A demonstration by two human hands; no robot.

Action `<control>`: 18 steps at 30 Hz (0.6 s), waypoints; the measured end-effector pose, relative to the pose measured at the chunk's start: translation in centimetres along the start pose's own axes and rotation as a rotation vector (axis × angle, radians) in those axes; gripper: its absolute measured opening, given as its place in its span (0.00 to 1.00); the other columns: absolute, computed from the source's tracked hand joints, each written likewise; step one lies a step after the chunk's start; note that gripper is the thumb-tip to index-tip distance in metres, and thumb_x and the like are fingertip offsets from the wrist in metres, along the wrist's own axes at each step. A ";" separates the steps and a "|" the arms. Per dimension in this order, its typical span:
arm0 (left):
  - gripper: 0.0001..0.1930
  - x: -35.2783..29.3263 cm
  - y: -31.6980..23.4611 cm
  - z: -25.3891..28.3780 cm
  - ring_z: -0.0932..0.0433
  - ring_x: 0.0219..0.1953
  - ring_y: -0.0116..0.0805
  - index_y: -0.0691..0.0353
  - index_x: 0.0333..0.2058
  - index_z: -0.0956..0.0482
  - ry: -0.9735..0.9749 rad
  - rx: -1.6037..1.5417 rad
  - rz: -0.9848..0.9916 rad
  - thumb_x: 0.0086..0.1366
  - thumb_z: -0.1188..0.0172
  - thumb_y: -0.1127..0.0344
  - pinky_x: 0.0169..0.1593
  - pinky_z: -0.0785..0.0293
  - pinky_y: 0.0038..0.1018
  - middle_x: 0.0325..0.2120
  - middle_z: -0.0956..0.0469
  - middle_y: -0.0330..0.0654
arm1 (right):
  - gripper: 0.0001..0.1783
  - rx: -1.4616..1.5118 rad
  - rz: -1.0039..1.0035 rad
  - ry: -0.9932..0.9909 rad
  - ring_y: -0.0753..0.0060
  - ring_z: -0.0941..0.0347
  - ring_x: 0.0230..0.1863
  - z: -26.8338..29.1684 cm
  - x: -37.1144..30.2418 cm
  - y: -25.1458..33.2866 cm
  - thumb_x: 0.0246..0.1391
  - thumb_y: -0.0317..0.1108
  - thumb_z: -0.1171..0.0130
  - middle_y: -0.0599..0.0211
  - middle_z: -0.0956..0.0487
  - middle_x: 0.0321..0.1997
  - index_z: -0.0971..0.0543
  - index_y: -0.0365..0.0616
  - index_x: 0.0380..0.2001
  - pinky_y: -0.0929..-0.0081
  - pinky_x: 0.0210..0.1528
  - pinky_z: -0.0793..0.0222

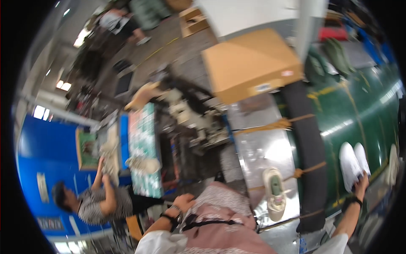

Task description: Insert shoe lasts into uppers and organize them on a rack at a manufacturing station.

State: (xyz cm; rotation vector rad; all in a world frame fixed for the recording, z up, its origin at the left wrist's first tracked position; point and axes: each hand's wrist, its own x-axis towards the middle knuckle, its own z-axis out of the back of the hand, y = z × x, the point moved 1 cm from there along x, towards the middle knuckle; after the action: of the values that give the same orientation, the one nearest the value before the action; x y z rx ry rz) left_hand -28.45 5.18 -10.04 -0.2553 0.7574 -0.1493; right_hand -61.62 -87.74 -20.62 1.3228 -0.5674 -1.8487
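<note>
On the right, my right hand is closed on the heel end of a pair of white shoes, held side by side over a green surface. My left hand hangs by the waist of a pink patterned apron, its fingers loosely bent and nothing visible in them; blur softens their outline. Between my two arms a single cream shoe with a green insole rests on a shiny metal surface, apart from both hands.
A large cardboard box stands beyond the metal surface. A dark padded strip with cords runs along the green surface. More shoes lie at the far right. Left, a co-worker in stripes works beside a bench and machinery.
</note>
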 end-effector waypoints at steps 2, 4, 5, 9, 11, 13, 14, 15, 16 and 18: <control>0.23 0.3 0.9 0.0 0.16 0.42 0.48 0.62 0.46 0.18 -0.084 -0.095 0.097 0.60 0.33 0.50 0.47 0.20 0.38 0.37 0.15 0.51 | 0.41 -0.868 0.453 -0.645 0.44 0.25 0.59 -2.4 -3.2 2.1 0.52 0.58 0.34 0.43 0.21 0.56 0.26 0.35 0.58 0.56 0.61 0.32; 0.23 0.7 3.1 0.8 0.17 0.44 0.50 0.62 0.47 0.18 -0.131 -0.131 0.183 0.60 0.34 0.50 0.49 0.21 0.40 0.39 0.16 0.51 | 0.39 -0.667 0.918 -0.526 0.47 0.28 0.63 -6.1 -9.2 2.3 0.60 0.50 0.38 0.41 0.26 0.63 0.33 0.35 0.66 0.60 0.65 0.35; 0.24 1.0 4.5 1.4 0.18 0.45 0.52 0.61 0.47 0.18 -0.172 -0.139 0.217 0.60 0.34 0.49 0.51 0.22 0.41 0.41 0.16 0.52 | 0.36 -0.515 0.938 -0.204 0.51 0.28 0.63 -9.0 -12.7 1.5 0.62 0.45 0.39 0.43 0.26 0.64 0.34 0.36 0.67 0.62 0.65 0.35; 0.34 2.6 12.7 7.1 0.25 0.50 0.62 0.69 0.54 0.29 -0.621 -0.331 0.318 0.54 0.30 0.54 0.55 0.28 0.46 0.45 0.23 0.61 | 0.31 -0.331 0.945 0.373 0.61 0.30 0.63 -17.3 -31.4 -7.5 0.64 0.30 0.42 0.50 0.28 0.64 0.37 0.37 0.68 0.64 0.67 0.37; 0.40 3.8 18.4 11.8 0.31 0.56 0.60 0.74 0.59 0.37 -0.888 -0.026 0.465 0.54 0.27 0.58 0.57 0.31 0.47 0.53 0.32 0.64 | 0.31 -0.278 0.902 0.527 0.61 0.30 0.62 -20.2 -40.1 -11.1 0.64 0.29 0.42 0.52 0.27 0.62 0.36 0.37 0.68 0.64 0.67 0.38; 0.43 5.4 23.7 15.8 0.34 0.58 0.61 0.73 0.62 0.40 -1.104 -0.089 0.522 0.55 0.28 0.59 0.58 0.32 0.47 0.55 0.35 0.64 | 0.31 -0.265 0.838 0.608 0.63 0.30 0.60 -22.6 -47.7 -13.6 0.63 0.28 0.42 0.53 0.26 0.60 0.37 0.36 0.68 0.66 0.65 0.37; 0.39 6.3 26.0 17.3 0.32 0.58 0.62 0.71 0.58 0.35 -1.159 -0.126 0.478 0.54 0.27 0.57 0.58 0.30 0.47 0.53 0.31 0.64 | 0.31 -0.267 0.832 0.652 0.64 0.29 0.59 -23.7 -50.9 -14.5 0.63 0.28 0.42 0.53 0.26 0.60 0.37 0.36 0.68 0.67 0.64 0.37; 0.37 7.9 27.8 18.3 0.29 0.56 0.62 0.69 0.55 0.33 -0.998 -0.216 0.530 0.54 0.27 0.55 0.56 0.29 0.47 0.51 0.29 0.63 | 0.31 -0.297 0.798 0.727 0.65 0.29 0.59 -25.0 -53.9 -15.5 0.63 0.27 0.43 0.52 0.27 0.60 0.38 0.36 0.68 0.69 0.63 0.36; 0.34 8.5 29.5 19.0 0.27 0.54 0.62 0.68 0.52 0.30 -0.917 -0.287 0.538 0.53 0.27 0.52 0.55 0.28 0.47 0.48 0.26 0.63 | 0.32 -0.320 0.728 0.736 0.66 0.28 0.56 -26.1 -56.5 -16.6 0.63 0.27 0.44 0.52 0.27 0.59 0.38 0.36 0.68 0.70 0.62 0.35; 0.31 9.3 31.4 19.5 0.21 0.46 0.60 0.64 0.45 0.26 -0.837 -0.207 0.542 0.51 0.28 0.46 0.50 0.24 0.49 0.41 0.20 0.60 | 0.34 -0.311 0.702 0.813 0.62 0.28 0.56 -28.5 -60.9 -18.7 0.60 0.26 0.43 0.52 0.27 0.60 0.39 0.34 0.68 0.69 0.61 0.34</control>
State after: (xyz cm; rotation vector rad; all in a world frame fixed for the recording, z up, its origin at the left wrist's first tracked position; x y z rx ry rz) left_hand -6.88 36.60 -11.40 -0.2696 -0.0142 0.5300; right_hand -31.80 -25.67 -9.02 1.2964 -0.2308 -0.7014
